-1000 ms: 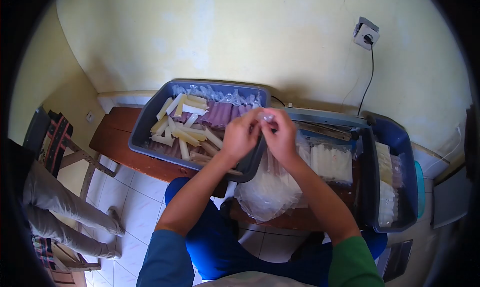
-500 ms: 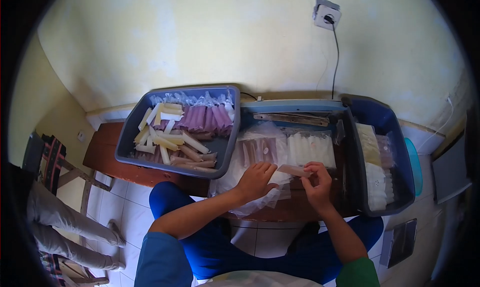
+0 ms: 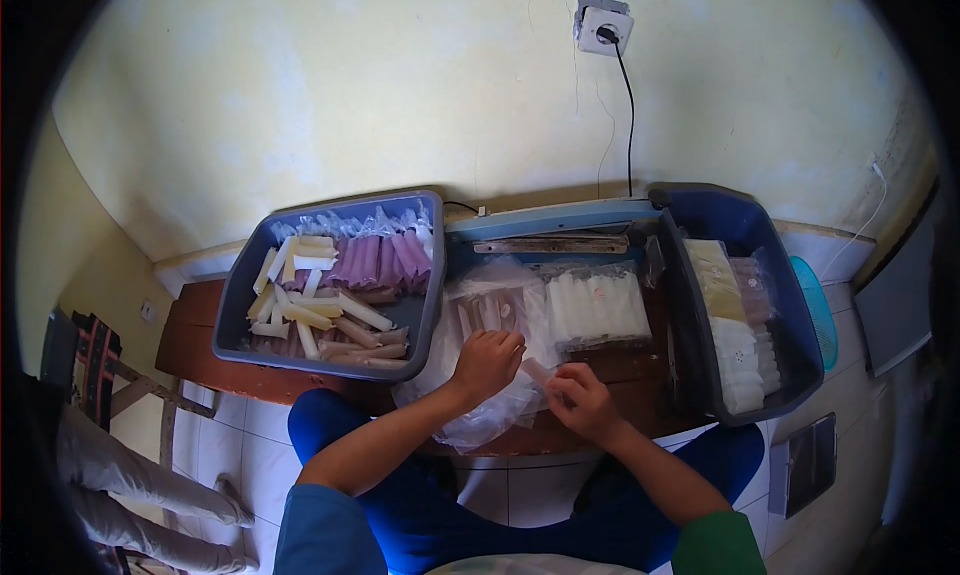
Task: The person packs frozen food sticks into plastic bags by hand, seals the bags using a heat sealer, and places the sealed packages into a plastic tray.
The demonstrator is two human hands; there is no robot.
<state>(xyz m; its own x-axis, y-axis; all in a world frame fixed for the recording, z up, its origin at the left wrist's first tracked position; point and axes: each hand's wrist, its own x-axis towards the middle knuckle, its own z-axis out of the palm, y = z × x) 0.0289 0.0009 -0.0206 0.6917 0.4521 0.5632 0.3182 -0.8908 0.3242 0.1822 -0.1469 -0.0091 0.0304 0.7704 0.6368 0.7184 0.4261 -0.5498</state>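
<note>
My right hand is closed around one end of a brownish filled plastic tube, which looks like an ice pop. The tube tilts up and left toward my left hand. The fingers of that hand are bent and pressed together over a clear plastic bag; whatever they pinch is hidden. Several brownish tubes lie side by side in the bag behind it. To their right, a clear pack of white tubes rests on the wooden bench.
A grey tub on the left holds yellow, white, brown and purple tubes. The dark blue tub on the right contains packed tubes. Behind the bag lies a long blue-grey device. Another person's legs are at left.
The view has shifted slightly. My right hand has moved down and left with the tube, which now slants more steeply. My left hand's fingers have drawn together.
</note>
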